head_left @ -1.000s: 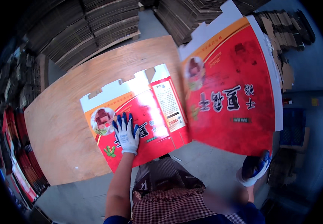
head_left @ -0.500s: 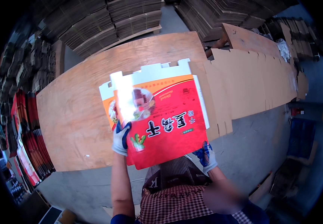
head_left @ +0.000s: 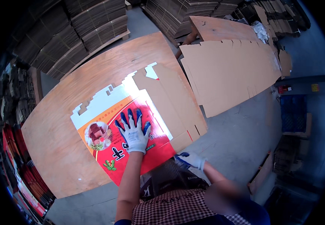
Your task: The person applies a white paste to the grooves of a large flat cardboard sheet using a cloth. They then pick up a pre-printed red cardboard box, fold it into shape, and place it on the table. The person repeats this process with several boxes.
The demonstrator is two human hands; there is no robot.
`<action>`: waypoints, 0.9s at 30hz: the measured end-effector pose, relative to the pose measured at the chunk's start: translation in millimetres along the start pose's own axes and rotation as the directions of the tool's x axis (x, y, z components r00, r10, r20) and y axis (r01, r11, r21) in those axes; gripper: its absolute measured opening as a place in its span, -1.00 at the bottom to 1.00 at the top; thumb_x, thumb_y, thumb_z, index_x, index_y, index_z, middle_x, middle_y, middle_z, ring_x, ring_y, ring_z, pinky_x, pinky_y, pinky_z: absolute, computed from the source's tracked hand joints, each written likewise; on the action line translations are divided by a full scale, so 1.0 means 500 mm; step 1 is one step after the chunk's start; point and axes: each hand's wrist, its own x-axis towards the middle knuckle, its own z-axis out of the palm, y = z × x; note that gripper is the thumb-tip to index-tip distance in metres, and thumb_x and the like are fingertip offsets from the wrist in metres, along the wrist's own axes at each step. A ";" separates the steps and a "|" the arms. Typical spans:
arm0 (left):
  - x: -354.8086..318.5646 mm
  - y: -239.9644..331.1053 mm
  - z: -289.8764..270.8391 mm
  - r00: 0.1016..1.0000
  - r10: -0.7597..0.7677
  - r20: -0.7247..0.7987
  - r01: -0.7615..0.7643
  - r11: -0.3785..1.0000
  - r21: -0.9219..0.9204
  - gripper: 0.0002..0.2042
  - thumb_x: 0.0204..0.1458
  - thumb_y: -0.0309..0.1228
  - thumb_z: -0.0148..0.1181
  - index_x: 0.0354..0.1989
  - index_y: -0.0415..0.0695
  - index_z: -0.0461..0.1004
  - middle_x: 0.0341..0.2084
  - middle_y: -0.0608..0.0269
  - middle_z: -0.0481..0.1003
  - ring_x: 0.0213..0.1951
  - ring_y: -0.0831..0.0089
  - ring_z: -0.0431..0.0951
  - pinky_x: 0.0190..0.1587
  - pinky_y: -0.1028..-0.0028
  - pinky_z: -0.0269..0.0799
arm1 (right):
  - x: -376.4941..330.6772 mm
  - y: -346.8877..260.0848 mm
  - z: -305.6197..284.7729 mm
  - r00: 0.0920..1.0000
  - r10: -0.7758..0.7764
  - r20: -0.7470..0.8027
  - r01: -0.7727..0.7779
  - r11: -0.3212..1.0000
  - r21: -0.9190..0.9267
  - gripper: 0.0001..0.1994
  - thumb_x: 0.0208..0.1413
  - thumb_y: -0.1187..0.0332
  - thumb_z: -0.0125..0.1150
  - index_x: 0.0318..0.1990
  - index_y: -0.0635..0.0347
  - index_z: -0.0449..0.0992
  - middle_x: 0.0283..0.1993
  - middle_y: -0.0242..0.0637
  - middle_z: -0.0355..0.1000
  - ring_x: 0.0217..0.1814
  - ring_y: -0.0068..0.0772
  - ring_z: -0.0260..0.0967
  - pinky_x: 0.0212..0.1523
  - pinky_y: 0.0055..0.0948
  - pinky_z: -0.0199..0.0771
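Observation:
A flat printed carton sheet (head_left: 96, 155), red and orange with a glossy white notched edge, lies on the wooden table, partly over a plain brown cardboard sheet (head_left: 173, 101). My left hand (head_left: 134, 137), in a white and blue work glove, rests flat on the printed face with its fingers spread. By the carton's near right corner is my right hand (head_left: 190, 160), in the same kind of glove, just off the table edge. Its fingers are loosely bent and a gap shows beside the thumb; I see nothing held in them. Whether its fingertips touch the corner is unclear.
The wooden table (head_left: 57, 138) stretches left and away. More brown cardboard (head_left: 233, 71) covers a surface on the right. Bundled cardboard stacks (head_left: 98, 22) stand behind, and red printed sheets (head_left: 33, 172) are stacked at the left. A blue crate (head_left: 293, 112) sits on the floor at right.
The printed carton has come down from my two hands onto the table, turned and shifted left. My left hand has moved from its edge onto its face. The view has swung right.

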 end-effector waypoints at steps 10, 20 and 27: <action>0.005 0.003 0.012 0.995 -0.032 0.094 0.027 0.998 0.054 -0.33 0.10 0.06 0.07 0.39 0.14 0.16 0.45 0.10 -0.10 0.45 -0.09 -0.23 0.40 -0.21 -0.49 | 0.185 -0.272 -0.303 0.668 -0.380 -0.640 0.261 0.925 -0.277 -0.68 0.26 0.21 0.10 0.07 0.12 0.53 -0.12 -0.11 0.56 -0.11 -0.37 0.53 -0.02 -0.39 0.46; 0.012 -0.010 0.009 0.999 -0.020 0.024 0.022 0.998 -0.052 -0.43 0.07 0.04 0.13 0.24 0.09 0.38 0.43 0.05 -0.03 0.44 -0.15 -0.19 0.38 -0.25 -0.43 | 0.195 -0.487 -0.176 0.616 -0.718 -0.324 0.659 0.695 -0.288 -0.71 0.20 0.52 0.03 0.07 0.33 0.44 -0.02 -0.17 0.49 0.02 -0.39 0.47 0.10 -0.46 0.41; 0.012 -0.014 0.010 0.996 -0.036 0.082 0.041 0.997 -0.063 -0.43 0.04 0.03 0.16 0.23 0.10 0.40 0.40 0.04 0.04 0.43 -0.17 -0.16 0.38 -0.28 -0.40 | 0.364 -0.614 -0.132 0.433 -0.885 0.171 0.703 0.213 -0.678 -0.62 0.02 0.41 0.23 0.06 0.05 0.54 0.23 -0.21 0.36 0.43 -0.09 0.09 0.47 -0.13 -0.03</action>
